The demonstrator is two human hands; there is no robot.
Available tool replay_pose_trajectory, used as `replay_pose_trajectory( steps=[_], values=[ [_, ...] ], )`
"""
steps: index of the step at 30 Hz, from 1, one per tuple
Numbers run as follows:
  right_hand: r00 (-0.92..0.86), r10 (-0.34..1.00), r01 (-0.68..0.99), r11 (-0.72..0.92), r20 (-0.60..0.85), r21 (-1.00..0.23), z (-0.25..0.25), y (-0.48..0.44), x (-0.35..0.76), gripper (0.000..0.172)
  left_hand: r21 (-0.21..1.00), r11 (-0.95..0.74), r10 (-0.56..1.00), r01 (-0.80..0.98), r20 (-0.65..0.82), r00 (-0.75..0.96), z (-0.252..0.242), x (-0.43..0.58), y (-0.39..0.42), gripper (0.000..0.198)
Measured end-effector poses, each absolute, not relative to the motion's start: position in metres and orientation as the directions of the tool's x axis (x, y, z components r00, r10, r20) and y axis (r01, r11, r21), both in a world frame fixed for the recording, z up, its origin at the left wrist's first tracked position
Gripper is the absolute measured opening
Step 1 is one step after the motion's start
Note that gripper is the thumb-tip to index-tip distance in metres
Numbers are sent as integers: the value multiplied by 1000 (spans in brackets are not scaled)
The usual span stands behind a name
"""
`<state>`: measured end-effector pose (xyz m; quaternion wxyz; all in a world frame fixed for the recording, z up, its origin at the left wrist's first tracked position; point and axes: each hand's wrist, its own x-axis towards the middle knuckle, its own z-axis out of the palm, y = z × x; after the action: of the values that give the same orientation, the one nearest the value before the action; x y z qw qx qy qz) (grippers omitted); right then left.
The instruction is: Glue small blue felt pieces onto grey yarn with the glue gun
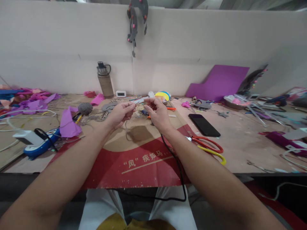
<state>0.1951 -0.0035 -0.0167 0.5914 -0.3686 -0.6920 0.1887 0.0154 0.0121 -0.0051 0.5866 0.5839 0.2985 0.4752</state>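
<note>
Over the middle of the table my left hand [122, 114] and my right hand [158, 114] meet with fingertips almost touching. Between them stretches a thin whitish strip [139, 101], pinched at its left end by my left hand and at its right end by my right hand. Its exact kind is too small to make out. A grey yarn strand hangs below my left hand onto the red and brown cardboard [144, 166]. Just beyond the hands lie small scraps and an orange-handled tool [171, 109], partly hidden by my right hand.
Scissors [211, 147] with red and yellow handles and a black phone [204, 125] lie right. Left are a grey yarn ball [85, 108], purple felt [69, 123] and a blue power strip [42, 145]. A bottle [105, 81] stands behind; a black cable [178, 166] loops over the front edge.
</note>
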Motion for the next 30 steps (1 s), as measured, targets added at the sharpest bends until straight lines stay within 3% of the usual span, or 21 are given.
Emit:
replay_pose_trajectory(
  steps=[12,21,30],
  values=[
    [-83,642,358,733,762,-578,-17,-6,196,17,985,-96,896,-145,149,419,-9,20,9,32],
    [-67,647,399,715,760,-573,-17,-8,196,7,989,-127,875,-81,150,461,-10,19,7,32],
    [-100,666,544,659,739,-520,-16,-10,196,24,993,-116,862,-29,115,495,-7,23,3,34]
  ],
)
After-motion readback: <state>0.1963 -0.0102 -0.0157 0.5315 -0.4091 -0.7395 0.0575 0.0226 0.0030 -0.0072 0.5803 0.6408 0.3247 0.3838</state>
